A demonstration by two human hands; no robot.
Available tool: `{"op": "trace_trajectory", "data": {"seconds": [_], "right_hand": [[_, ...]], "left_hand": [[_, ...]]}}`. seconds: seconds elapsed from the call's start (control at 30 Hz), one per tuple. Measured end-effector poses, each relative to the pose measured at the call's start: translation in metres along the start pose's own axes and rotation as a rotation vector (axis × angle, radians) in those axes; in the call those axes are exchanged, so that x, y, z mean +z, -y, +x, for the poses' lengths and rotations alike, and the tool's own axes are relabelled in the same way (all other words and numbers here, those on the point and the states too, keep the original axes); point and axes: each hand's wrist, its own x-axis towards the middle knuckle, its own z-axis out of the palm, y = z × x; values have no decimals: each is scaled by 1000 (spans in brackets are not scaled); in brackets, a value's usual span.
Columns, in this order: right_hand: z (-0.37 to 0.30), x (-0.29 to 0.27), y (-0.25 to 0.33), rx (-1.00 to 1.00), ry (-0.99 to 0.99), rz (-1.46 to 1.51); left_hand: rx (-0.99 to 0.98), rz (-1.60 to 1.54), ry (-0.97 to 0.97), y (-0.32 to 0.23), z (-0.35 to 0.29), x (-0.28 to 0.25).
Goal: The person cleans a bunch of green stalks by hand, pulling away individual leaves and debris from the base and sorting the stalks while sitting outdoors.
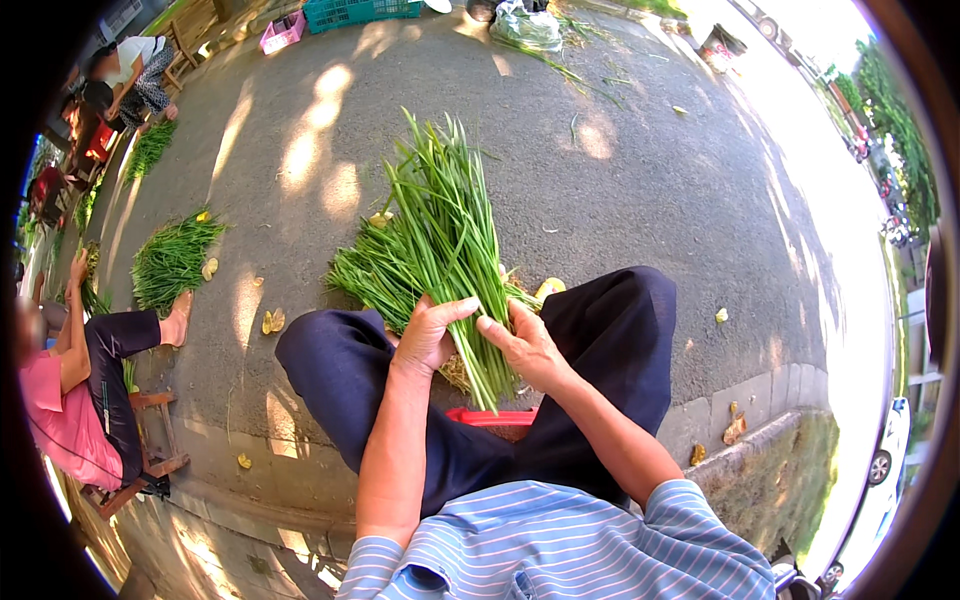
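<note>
Between my knees I hold a thick bunch of garlic chives point(448, 215), its green leaf tips pointing away from me and its paler cut ends toward my lap. My left hand point(426, 338) is wrapped round the left side of the stems, thumb across the top. From the right, my right hand point(526, 347) grips the same stems, its thumb near the left one. Beneath the bunch and to its left, a pile of more chives point(370, 272) lies on the ground. Part of a red plastic thing point(492, 417) shows under the stem ends.
Another heap of chives point(175, 258) lies on the asphalt point(620, 220) to the left, near a seated person in a pink shirt point(70, 420). Farther off are a teal crate point(360, 12), a pink basket point(283, 32) and a clear plastic bag point(527, 28). A kerb point(740, 440) runs at right.
</note>
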Motion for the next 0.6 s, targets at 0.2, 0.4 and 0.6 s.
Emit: {"op": "trace_trajectory", "data": {"seconds": [0.2,0.4,0.6], "right_hand": [[-4,-4,6,14,69,260],[-10,-6,21,154,133,491],[-7,-6,13,37,87,233]], "left_hand": [[-61,-138,-55,4,-1,-14],[-67,-172,-91,1,-5,-15],[-53,-218,-18,3,0,-15]]}}
